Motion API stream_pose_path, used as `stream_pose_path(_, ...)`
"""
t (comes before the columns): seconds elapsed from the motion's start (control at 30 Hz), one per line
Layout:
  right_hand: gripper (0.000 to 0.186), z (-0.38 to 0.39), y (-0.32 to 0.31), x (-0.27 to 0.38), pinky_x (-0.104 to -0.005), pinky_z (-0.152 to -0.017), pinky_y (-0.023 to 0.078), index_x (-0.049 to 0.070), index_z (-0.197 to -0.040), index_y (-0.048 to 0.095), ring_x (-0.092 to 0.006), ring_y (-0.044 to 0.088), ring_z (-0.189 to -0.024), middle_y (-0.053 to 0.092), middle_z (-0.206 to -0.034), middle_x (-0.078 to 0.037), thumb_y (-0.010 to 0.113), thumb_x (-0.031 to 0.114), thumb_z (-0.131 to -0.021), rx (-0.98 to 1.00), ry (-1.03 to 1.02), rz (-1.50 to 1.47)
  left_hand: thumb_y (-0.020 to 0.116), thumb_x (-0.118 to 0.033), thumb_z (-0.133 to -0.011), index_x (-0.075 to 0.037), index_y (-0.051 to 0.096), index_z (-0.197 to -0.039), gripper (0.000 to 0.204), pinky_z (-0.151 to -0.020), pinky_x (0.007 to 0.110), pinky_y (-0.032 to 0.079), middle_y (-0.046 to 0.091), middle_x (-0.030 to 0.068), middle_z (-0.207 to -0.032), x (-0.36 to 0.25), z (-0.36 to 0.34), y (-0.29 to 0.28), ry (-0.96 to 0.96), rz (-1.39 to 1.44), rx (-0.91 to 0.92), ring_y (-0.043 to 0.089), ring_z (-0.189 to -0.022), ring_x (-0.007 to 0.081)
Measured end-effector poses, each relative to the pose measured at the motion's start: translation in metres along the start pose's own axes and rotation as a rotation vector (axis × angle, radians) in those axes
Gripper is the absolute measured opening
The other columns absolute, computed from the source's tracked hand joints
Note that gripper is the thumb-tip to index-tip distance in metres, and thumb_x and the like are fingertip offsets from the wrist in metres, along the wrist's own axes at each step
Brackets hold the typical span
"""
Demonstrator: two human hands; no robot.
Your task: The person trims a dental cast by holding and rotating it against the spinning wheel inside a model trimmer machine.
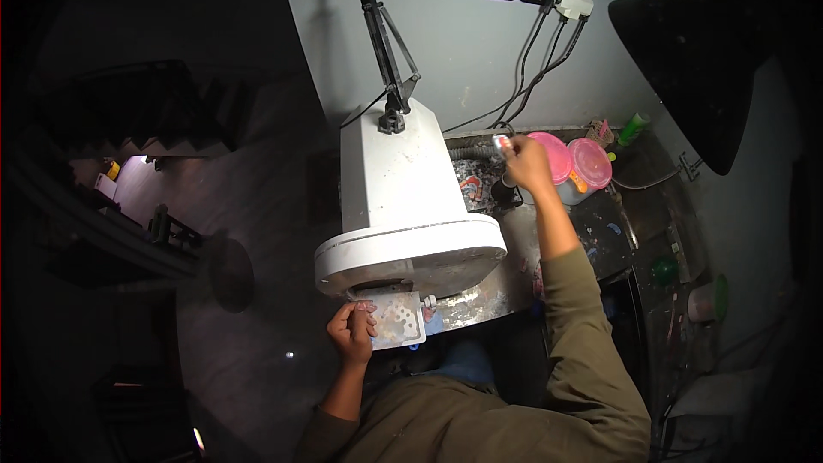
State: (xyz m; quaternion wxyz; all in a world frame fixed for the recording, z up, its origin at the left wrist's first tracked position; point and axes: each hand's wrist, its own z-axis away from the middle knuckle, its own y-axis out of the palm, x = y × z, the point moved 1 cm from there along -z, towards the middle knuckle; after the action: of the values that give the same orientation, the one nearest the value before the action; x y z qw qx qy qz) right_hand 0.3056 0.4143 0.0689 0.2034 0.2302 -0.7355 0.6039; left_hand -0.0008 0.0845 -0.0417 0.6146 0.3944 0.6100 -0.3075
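Two hands in use, well apart: left hand (353, 331) with fingers curled at the left edge of a pale dotted plate (396, 319), perhaps for steadying, though impossible to tell whether closed on that or on something small. Plate set at the near rim of a white hood (403, 180), presumably for easy reach. Right hand (529, 165), grip pinched around a small white-and-red piece (502, 146), stretched out near pink-lidded tubs (590, 163) on the worktop (519, 236), fingertips-first, likely for finer control.
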Motion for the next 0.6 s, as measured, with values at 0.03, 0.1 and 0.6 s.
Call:
stream_pose_path(0.03,0.029,0.032,-0.021,0.004,-0.0414,-0.087,0.056,-0.002,-0.111,0.075,-0.0333,0.075,-0.097,0.077,-0.104,-0.021,0.071,0.022,-0.098,-0.098,-0.118,-0.161,0.057,-0.008,-0.105,0.008,0.070,-0.093,0.024,-0.050,0.022,0.044,0.071,0.0113,-0.079,-0.003,0.001,-0.001,0.015,0.032,0.000,0.057,-0.053,0.0073)
stream_pose_path(0.1,0.019,0.112,-0.071,0.023,-0.0351,-0.085,0.055,-0.005,-0.108,0.073,-0.0208,0.072,-0.090,0.075,-0.097,-0.014,0.070,0.011,-0.099,-0.233,-0.399,-0.332,0.057,-0.007,-0.104,0.009,0.069,-0.092,0.023,-0.050,0.022,0.045,0.072,0.0128,-0.082,-0.003,0.000,-0.003,0.028,0.095,0.015,0.058,-0.055,0.0082)
stream_pose_path(0.6,0.035,0.306,0.092,0.087,-0.0453,-0.103,0.054,-0.003,-0.119,0.065,-0.0393,0.061,-0.126,0.065,-0.126,-0.019,0.064,0.003,-0.085,0.061,-0.794,-0.258,0.055,0.000,-0.091,0.006,0.065,-0.109,0.022,-0.099,0.036,0.047,0.065,0.0163,-0.113,0.000,0.007,-0.006,0.406,-0.125,-0.084,0.063,-0.107,0.0237)
